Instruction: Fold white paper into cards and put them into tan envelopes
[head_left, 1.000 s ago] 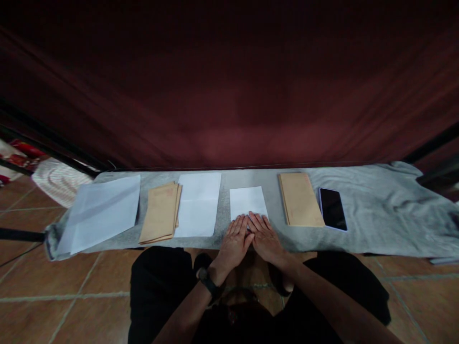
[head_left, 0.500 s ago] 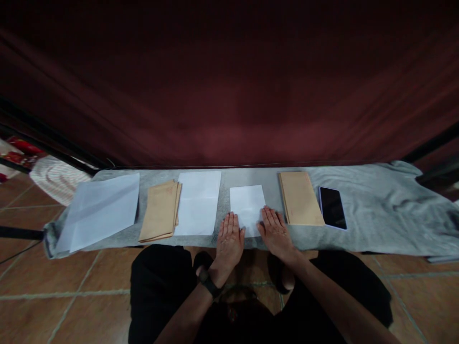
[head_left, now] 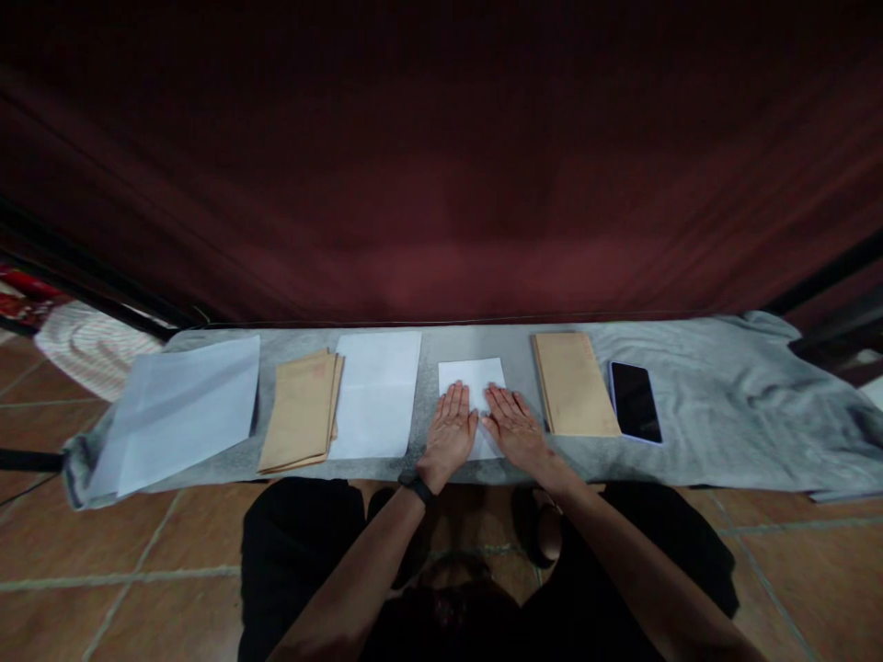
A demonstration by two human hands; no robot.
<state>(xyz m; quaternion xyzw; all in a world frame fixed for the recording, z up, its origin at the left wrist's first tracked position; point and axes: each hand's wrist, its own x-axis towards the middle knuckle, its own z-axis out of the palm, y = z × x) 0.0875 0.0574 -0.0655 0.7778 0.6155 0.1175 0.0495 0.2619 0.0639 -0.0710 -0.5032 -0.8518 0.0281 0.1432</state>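
Note:
Between my knees and the dark red cloth, a small folded white sheet of paper (head_left: 475,370) lies on the grey cloth. My left hand (head_left: 451,428) rests flat on its left half, fingers stretched out and pointing away from me. Over the right half lies my right hand (head_left: 514,428), also flat with the fingers extended. The two thumbs almost meet in the middle. Both hands cover much of the paper's nearer part, and neither grips anything.
Left of my hands lie a larger white sheet (head_left: 378,395), several brown envelopes (head_left: 296,409) and big white sheets (head_left: 183,409). To the right are more brown envelopes (head_left: 576,386) and a phone (head_left: 636,402). The grey cloth (head_left: 731,405) is wrinkled; a dark red curtain (head_left: 441,230) hangs behind.
Both hands have slid forward, away from me, and closer together over the folded paper. The view has shifted slightly; the envelopes, other sheets and phone stay in place.

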